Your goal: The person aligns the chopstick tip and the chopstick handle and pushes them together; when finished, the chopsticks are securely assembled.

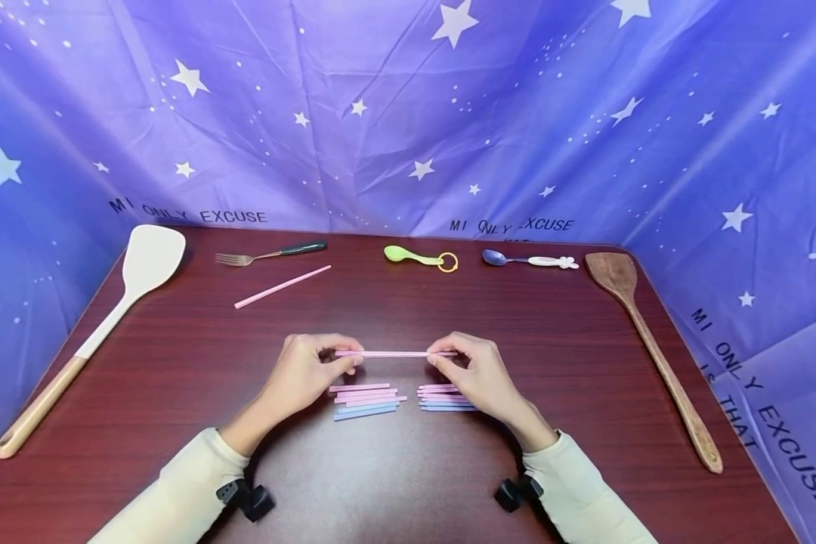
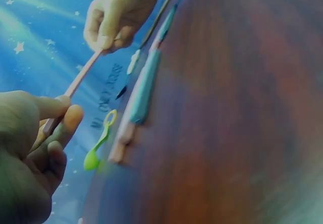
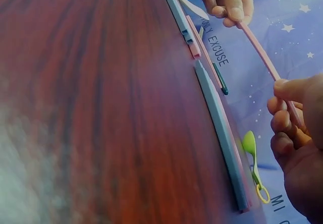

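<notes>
One pink straw [image 1: 394, 354] stretches level between my two hands, raised over the dark red table. My left hand [image 1: 310, 370] pinches its left part between thumb and fingers. At the other side my right hand [image 1: 476, 368] pinches its right part the same way; the right wrist view shows the straw [image 3: 260, 52] bowed slightly. Just below the hands lie two piles of short straw pieces, pink above and blue nearest me: the left pile's pink pieces [image 1: 363, 395] and blue pieces [image 1: 366, 411], and the right pile's blue pieces [image 1: 444, 406], partly hidden under my right hand.
Another pink straw [image 1: 282, 286] lies beyond my left hand. Along the back are a fork [image 1: 272, 255], a green spoon [image 1: 415, 257] with a yellow ring, and a blue spoon [image 1: 527, 260]. A white spatula [image 1: 119, 306] lies left, a wooden spatula [image 1: 646, 332] right.
</notes>
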Motion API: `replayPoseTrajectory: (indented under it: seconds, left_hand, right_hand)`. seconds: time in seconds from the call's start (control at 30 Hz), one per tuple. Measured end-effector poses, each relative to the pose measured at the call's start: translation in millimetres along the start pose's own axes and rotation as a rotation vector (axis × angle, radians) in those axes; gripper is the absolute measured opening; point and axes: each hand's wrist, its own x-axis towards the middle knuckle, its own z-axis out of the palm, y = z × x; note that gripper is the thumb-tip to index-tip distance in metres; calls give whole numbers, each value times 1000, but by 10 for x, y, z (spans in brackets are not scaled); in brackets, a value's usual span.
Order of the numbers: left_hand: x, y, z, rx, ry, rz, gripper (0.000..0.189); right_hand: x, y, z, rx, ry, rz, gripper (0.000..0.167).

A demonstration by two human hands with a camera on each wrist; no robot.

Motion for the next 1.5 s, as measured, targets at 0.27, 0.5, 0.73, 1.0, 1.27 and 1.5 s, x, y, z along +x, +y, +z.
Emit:
replayPoseTrajectory:
  seconds: [0.27,0.5,0.73,1.0,1.27,1.5]
  left_hand:
    - [-16,-160,-283,-83,-2,-97,4]
    - [-13,-474,-605,-71,131,-142,9]
    - [26,-768,-775,149,308,-146,11]
    - [76,-984,-831,249,393,-154,9]
    - [78,-1055,-803,308,456,-147,8]
    - [108,-1083,-779,333,485,-95,8]
  right_hand:
    - [-15,62,-64,-14,9,13,17]
    - [-97,131,-179,-66,-88,34,12]
    - [-190,168,-195,-92,-188,28,12]
    - [-261,198,-203,-123,-192,7,13]
    - [-282,222,-204,-135,-191,-23,14]
    - [-284,236,-186,-158,-180,-43,15]
